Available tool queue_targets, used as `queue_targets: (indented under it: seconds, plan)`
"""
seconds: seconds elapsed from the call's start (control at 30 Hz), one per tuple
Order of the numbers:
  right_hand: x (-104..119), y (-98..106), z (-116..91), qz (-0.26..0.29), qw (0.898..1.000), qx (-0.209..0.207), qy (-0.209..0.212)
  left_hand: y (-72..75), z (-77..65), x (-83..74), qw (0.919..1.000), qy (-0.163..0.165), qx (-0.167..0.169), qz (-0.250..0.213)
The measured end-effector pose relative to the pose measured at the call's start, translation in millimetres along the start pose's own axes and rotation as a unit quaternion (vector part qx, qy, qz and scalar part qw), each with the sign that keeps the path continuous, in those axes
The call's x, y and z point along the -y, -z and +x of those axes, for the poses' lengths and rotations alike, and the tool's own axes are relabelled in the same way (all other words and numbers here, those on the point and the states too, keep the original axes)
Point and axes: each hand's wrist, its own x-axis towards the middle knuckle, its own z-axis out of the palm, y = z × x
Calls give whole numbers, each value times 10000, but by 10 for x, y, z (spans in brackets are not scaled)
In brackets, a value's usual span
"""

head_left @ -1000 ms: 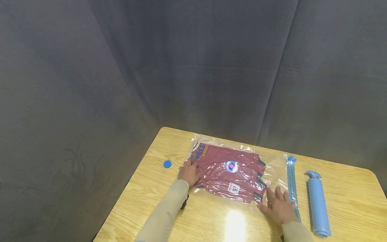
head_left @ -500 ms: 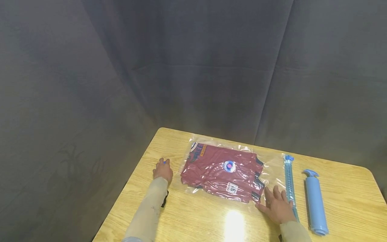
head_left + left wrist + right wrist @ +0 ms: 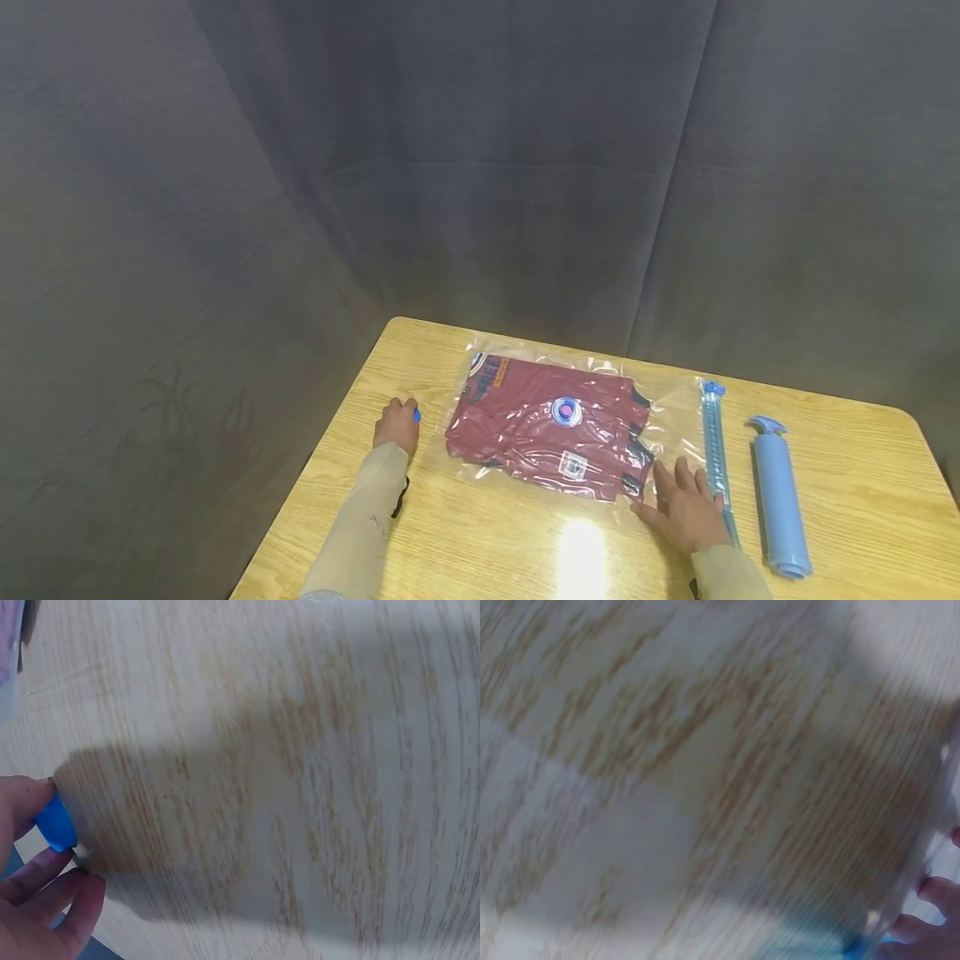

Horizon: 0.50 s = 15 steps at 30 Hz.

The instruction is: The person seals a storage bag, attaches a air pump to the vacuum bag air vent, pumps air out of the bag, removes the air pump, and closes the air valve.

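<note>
At the table's left, my left hand point(image 3: 396, 427) pinches a round blue cap point(image 3: 56, 823) between thumb and fingers; the left wrist view has it tilted up on edge close to the wood. A clear plastic vacuum bag point(image 3: 678, 408) lies flat with a folded maroon garment point(image 3: 532, 387) inside. Its round valve point(image 3: 566, 412) is uncovered, showing a pink centre. My right hand point(image 3: 686, 508) rests on the bag's lower right corner, fingers spread. Along the bag's right end runs a blue zip seal point(image 3: 715, 450) with a slider at the top.
A blue hand pump point(image 3: 782, 504) with a T-shaped handle lies right of the bag. The wooden table point(image 3: 487, 542) has a rounded far-left corner. Grey curtains point(image 3: 480, 208) hang behind and to the left.
My left hand has left the bag's left end, moved left to the blue cap and now pinches it. The right hand stays on the bag. The head view has shifted slightly.
</note>
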Motion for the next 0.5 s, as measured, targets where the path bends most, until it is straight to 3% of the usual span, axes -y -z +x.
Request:
queue_targets:
  seconds: [0.3, 0.5]
  plan:
    - [-24, -29, 12, -45, 10000, -62, 37, -8, -2, 5, 9998, -24, -74, -178]
    - [-16, -29, 20, -47, 10000, -71, 6, -60, 54, -55, 9982, -183, -417, -398]
